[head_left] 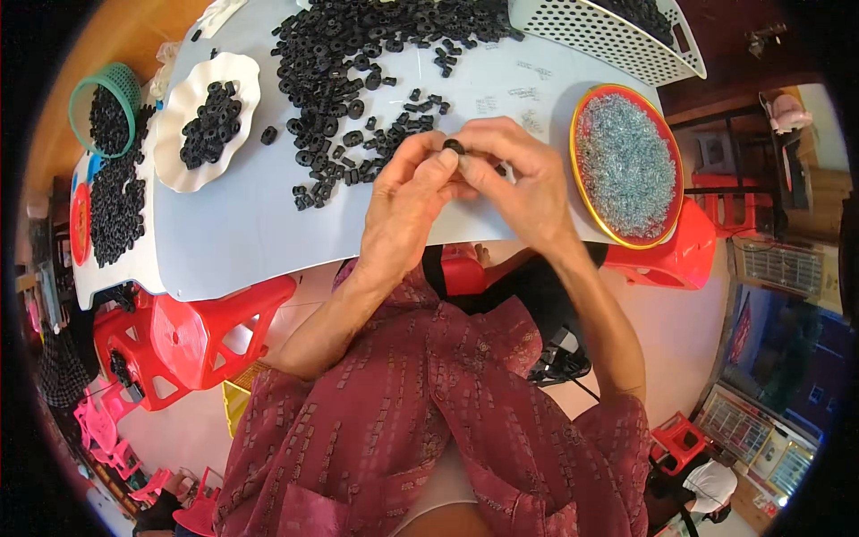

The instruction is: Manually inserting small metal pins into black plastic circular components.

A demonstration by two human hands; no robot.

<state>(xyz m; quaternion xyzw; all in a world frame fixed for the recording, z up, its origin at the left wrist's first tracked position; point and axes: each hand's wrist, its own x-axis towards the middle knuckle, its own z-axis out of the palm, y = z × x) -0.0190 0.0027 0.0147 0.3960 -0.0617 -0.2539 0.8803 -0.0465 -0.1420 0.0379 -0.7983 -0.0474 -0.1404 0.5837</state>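
Over the table's near edge, my left hand (400,201) and my right hand (528,183) meet with their fingertips pressed together. Between them sits a small round black part (454,146), pinched by thumbs and fingers of both hands. Its far side is hidden by my fingers. Just beyond my hands lies a big spread of loose black parts (313,98), some ring-shaped, some blocky. To the left, a white scalloped dish (170,170) carries a heap of similar black parts (212,125). On the right, a red basin with a yellow rim (580,179) holds many small clear, bluish pieces (626,161).
A white perforated basket (599,40) with black parts stands at the far right. A green basket (134,85) lies tipped at the left beside more black pieces (116,210). Red plastic stools (192,336) stand below the table's left side.
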